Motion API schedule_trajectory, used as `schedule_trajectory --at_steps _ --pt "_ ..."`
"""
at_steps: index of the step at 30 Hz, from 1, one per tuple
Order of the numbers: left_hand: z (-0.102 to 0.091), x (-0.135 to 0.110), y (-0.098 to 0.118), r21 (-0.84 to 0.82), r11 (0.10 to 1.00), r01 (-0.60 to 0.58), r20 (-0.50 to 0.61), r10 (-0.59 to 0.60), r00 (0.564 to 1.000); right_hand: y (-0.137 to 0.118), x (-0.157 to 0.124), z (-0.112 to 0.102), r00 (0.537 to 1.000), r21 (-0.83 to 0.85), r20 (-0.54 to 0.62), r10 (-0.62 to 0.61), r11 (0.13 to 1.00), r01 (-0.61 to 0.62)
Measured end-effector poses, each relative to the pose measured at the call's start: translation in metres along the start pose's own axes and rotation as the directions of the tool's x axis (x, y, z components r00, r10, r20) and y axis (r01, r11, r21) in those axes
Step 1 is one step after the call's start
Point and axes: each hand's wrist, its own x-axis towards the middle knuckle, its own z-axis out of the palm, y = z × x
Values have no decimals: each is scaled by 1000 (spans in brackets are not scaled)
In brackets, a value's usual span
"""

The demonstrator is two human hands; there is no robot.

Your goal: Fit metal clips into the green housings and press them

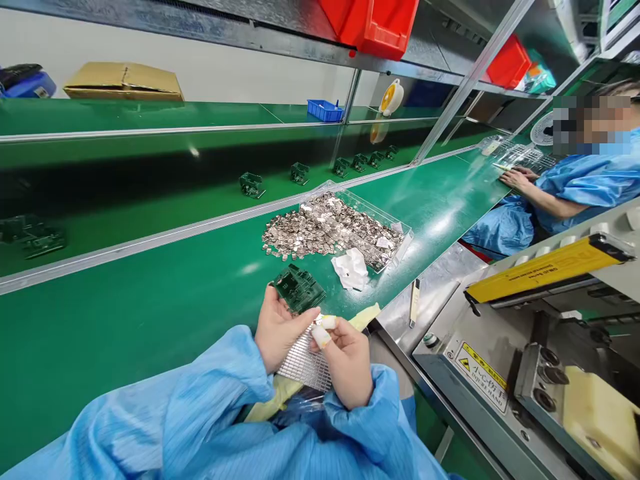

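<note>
My left hand (281, 333) is closed around a green circuit board piece (299, 288), which looks like several small boards together, tilted above the bench edge. Thumb and fingers of my right hand (349, 363) are pinched together at the near corner of the boards, with white covers on the fingertips. Whatever small part lies in that pinch is too hidden to name. Below both hands, over my lap, is a silver sheet (304, 365) marked in a fine grid. Yellow cloth or paper (366, 316) shows beside and under it.
A clear tray (403, 248) of small metal pieces stands ahead, with a loose heap (287, 235) spilling left. Crumpled white paper (351, 269) and a cutter knife (415, 303) lie nearby. A machine (480, 363) borders the right; a co-worker (575, 183) sits beyond.
</note>
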Motion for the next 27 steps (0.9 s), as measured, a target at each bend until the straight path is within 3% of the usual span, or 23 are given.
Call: schedule_trajectory --at_steps 3,11,19,22,24,27 --pt "-2 -5 -3 32 999 -24 3 24 1000 2 -2 5 996 26 -83 -21 999 24" --pt "-7 -6 -7 208 966 -155 -18 162 987 2 -3 -1 988 3 -152 -22 1000 23" --pt "-10 -8 -13 248 955 -163 -23 174 985 6 -5 1 991 -96 -133 -34 995 21" --pt "-13 -6 -15 162 979 -126 34 121 992 5 -3 -8 984 -135 -145 -107 987 87" --pt "-16 -5 -15 86 994 -62 129 51 990 -2 -1 -20 962 -231 -152 -226 955 188" --pt "-20 -6 -13 64 997 52 286 -68 956 -17 0 -35 937 -439 -21 -348 845 305"
